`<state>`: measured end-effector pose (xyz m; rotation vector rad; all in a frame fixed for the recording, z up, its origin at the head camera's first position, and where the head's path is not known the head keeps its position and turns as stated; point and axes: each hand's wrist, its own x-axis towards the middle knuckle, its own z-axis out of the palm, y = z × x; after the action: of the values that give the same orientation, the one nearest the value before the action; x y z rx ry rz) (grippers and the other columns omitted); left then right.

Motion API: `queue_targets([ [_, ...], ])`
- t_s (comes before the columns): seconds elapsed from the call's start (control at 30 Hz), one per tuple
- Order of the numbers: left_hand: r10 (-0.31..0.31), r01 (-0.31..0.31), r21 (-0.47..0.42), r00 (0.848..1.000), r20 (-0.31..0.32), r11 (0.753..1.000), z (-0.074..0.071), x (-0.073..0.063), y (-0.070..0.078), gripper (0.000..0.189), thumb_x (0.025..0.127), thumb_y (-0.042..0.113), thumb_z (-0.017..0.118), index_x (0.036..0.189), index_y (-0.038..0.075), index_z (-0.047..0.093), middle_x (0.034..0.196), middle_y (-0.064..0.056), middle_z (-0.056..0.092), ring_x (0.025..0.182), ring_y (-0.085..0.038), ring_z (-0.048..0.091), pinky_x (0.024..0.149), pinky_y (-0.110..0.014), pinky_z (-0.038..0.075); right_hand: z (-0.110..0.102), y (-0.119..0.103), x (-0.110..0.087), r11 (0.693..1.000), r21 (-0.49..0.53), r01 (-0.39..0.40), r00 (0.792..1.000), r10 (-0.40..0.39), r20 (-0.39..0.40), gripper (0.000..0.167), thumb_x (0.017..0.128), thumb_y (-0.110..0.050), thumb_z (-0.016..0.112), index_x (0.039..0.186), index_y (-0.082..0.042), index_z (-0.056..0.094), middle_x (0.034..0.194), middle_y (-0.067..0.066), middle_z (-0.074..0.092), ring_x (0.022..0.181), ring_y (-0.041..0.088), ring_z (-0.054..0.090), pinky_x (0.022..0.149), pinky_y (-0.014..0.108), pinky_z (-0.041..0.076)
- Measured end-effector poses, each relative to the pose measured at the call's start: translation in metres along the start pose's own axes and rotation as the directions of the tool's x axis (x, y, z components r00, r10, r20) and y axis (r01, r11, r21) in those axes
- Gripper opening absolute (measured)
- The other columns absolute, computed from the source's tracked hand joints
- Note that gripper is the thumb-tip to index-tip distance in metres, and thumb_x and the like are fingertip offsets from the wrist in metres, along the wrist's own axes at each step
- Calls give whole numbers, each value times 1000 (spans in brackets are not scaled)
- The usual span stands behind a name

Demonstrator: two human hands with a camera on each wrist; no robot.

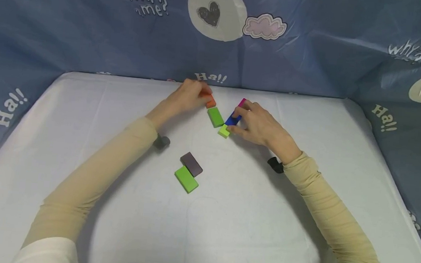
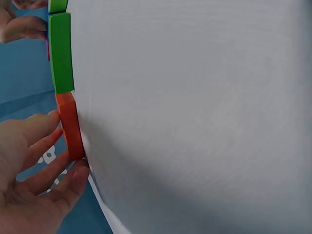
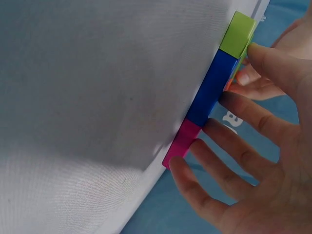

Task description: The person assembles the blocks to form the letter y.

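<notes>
At the table's far side my left hand [image 1: 190, 95] holds an orange block [image 2: 71, 126], with fingertips at its side and far end. A green block [image 1: 216, 117] lies in line with it, close to its near end. My right hand [image 1: 258, 123] rests its spread fingers along a slanted row of blocks. That row runs from a small lime block [image 3: 238, 35] through a blue block [image 3: 212, 87] to a magenta block [image 3: 182, 141]. The thumb touches the lime block; the other fingertips touch the blue and magenta ones. The lime and green blocks meet near a corner, forming a V shape.
Nearer the middle of the white table [image 1: 225, 216], a dark purple-grey block [image 1: 191, 164] lies against a light green block [image 1: 186, 179]. Blue printed cloth [image 1: 316, 40] hangs behind the table's far edge. Dark wrist cameras [image 1: 276, 165] sit below both wrists.
</notes>
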<state>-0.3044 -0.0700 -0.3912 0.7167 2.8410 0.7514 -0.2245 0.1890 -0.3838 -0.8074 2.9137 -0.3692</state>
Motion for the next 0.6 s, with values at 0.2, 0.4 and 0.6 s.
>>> queue_targets([
  [0.2, 26, -26, 10, 1000, 11, 1000, 1, -1, 0, 35, 105, 17, 68, 136, 1, 71, 136, -20, 73, 128, -34, 69, 109, -45, 57, -1, 0, 0, 1000, 1, 4, 1000, -4, -3, 45, 98, -46, 77, 125, -11, 72, 123, 12, 64, 110, 34, 61, 96, 49, 54],
  [0.4, 27, -27, 11, 1000, 17, 1000, 0, -3, 1, 35, 103, 16, 69, 136, 5, 72, 134, -18, 75, 121, -32, 69, 108, -45, 56, -1, 1, 0, 1000, 2, 3, 1000, -3, -3, 45, 98, -45, 77, 125, -11, 72, 123, 13, 64, 111, 34, 61, 97, 49, 54],
  [0.6, 31, -31, 11, 999, 24, 999, 2, -4, 2, 36, 102, 16, 68, 137, 7, 72, 133, -17, 76, 120, -31, 69, 108, -45, 56, 0, 0, 0, 1000, 3, -1, 1000, 1, 2, 45, 98, -45, 77, 126, -10, 72, 123, 13, 64, 111, 34, 61, 98, 50, 54],
])
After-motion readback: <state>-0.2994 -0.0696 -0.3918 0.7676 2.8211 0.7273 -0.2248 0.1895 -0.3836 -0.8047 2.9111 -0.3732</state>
